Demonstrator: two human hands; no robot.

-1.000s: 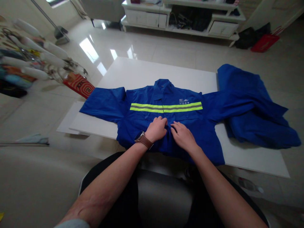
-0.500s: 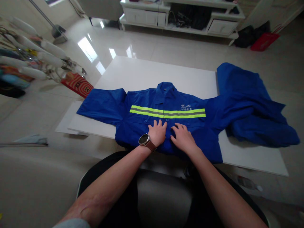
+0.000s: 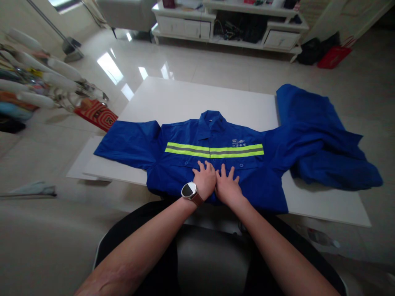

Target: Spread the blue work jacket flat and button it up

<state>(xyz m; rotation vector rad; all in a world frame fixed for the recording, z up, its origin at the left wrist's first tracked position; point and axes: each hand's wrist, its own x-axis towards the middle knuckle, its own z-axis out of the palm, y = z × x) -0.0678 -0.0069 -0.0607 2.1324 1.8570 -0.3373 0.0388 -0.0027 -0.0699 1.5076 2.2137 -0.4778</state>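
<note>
A blue work jacket [image 3: 182, 133] lies spread front side up across a white table [image 3: 173, 94], its collar pointing away from me. A yellow-green reflective stripe [image 3: 188, 149] crosses its chest, and white lettering [image 3: 239, 144] sits above the stripe on the right. Below the stripe, my left hand [image 3: 204, 179] rests flat on the cloth with fingers spread; a watch is on that wrist. Close beside it, my right hand [image 3: 227, 185] also lies flat with its fingers apart. The two hands touch or nearly touch at the jacket's middle. The lower hem hangs at the near table edge.
More blue cloth [image 3: 333, 160] is bunched at the table's right end. A red paper bag [image 3: 97, 115] stands beyond the left edge. Under the right side lies a plastic bottle [image 3: 322, 237]. A white cabinet [image 3: 185, 28] and a red bag [image 3: 335, 56] are across the room.
My right hand has moved left toward my left hand, and its curled fingers have spread flat on the jacket. The whole view has shifted slightly.
</note>
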